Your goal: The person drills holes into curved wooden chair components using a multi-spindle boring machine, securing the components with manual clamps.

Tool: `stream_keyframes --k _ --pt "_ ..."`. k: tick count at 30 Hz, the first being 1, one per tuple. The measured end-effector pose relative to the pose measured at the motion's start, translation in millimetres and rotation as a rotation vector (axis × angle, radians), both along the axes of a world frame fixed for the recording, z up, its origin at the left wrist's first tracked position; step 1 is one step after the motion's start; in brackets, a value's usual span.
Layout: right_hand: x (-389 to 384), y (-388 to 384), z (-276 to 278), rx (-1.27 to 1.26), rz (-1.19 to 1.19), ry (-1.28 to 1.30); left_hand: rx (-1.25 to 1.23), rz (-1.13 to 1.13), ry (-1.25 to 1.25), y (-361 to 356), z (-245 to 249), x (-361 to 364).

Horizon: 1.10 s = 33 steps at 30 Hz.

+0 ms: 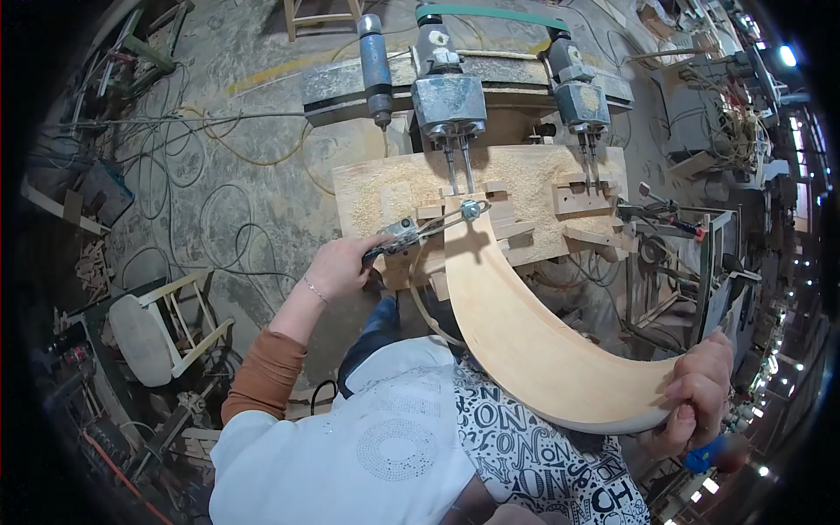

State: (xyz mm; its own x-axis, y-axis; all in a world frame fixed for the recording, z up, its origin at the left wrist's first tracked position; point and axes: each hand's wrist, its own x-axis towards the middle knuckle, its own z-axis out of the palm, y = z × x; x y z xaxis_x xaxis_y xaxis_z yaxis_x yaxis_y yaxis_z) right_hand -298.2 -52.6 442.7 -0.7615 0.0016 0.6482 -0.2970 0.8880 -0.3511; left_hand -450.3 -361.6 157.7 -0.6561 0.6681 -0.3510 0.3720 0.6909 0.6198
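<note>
A wide, curved piece of pale wood [516,324] sweeps from the drill bits down to the lower right. Around its lower right end, my right hand [703,385] is closed, thumb below. My left hand [346,267] wraps round the handle of a toggle clamp [404,234]. The clamp's arm reaches over the wood's upper end, and its round tip [471,209] sits over the wood there. Just above that end are two drill bits [458,166] of a blue drill head [449,101]. Wooden blocks [512,230] lie beside the wood on a sawdust-covered board [376,188].
A second blue drill head [582,103] with two bits stands right, above a notched wooden block [582,198]. A blue cylindrical drill unit [374,74] stands left. Cables [175,149] trail over the dusty floor. At the left is a wooden chair [157,337]; metal frames [674,271] stand right.
</note>
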Motion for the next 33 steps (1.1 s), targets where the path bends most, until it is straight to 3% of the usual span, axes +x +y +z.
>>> stream_keyframes --k 20,27,33 --pt "9.2 5.6 5.9 -0.042 0.034 -0.106 -0.043 -0.020 -0.001 -0.1 1.1 -2.3" --pt "-4.6 -7.7 1.0 -0.031 -0.031 0.012 -0.024 -0.015 0.021 -0.3 -4.0 1.7" --pt "36.1 14.0 1.3 -0.010 0.093 -0.132 0.016 0.021 -0.019 -0.9 4.1 28.2"
